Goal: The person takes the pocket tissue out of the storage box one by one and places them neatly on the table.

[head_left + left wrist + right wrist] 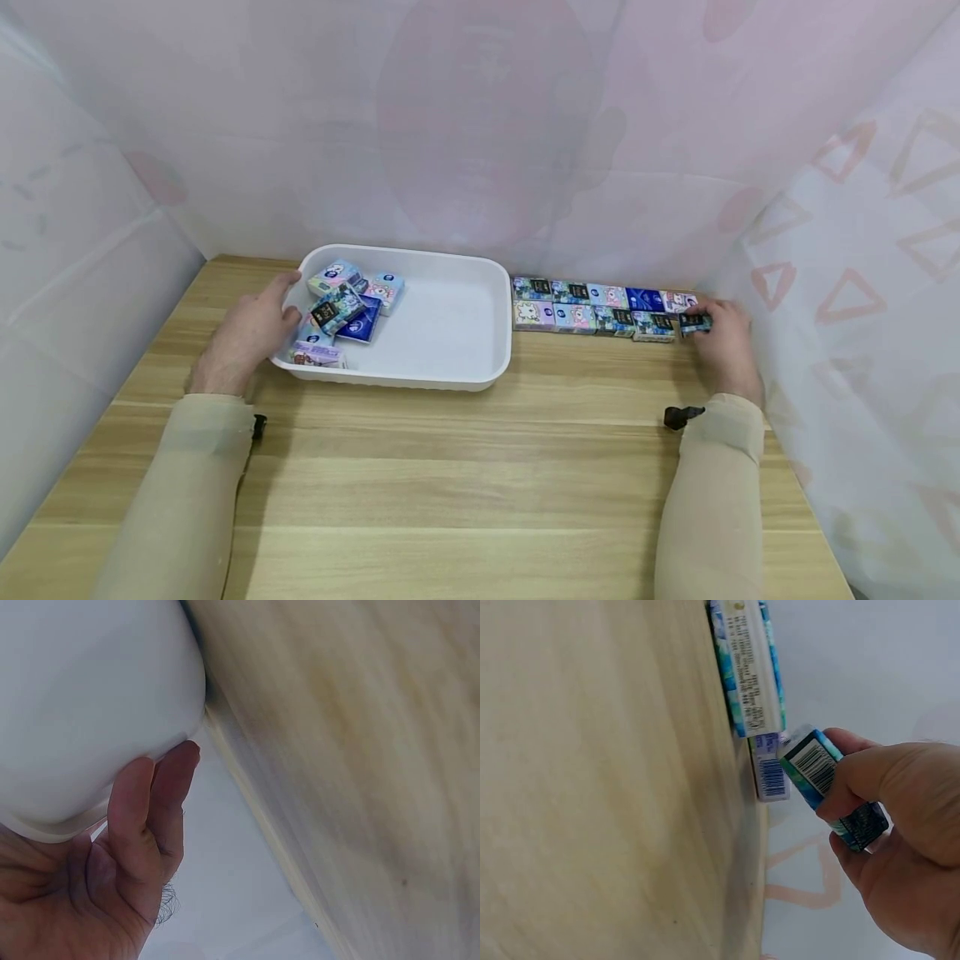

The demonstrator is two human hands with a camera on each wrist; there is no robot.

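My right hand (727, 346) pinches a small dark blue-green tissue pack (817, 771) between thumb and fingers, at the right end of two rows of similar packs. The held pack is tilted, its barcode side showing in the right wrist view. Beside it lies the front row's last pack (653, 326), with a purple-white pack (678, 302) behind. My left hand (243, 337) grips the left rim of a white plastic tray (420, 382), fingers against the outer wall (97, 712). Several tissue packs lie jumbled in the tray's left part, including a dark one (337, 308) and a blue one (363, 320).
The two rows of packs stretch from the tray's right side along the back of the wooden table (450, 492). A pale printed curtain (480, 125) hangs behind, with further sheets at left (67, 233) and right (870, 350). The right hand is close to the right sheet.
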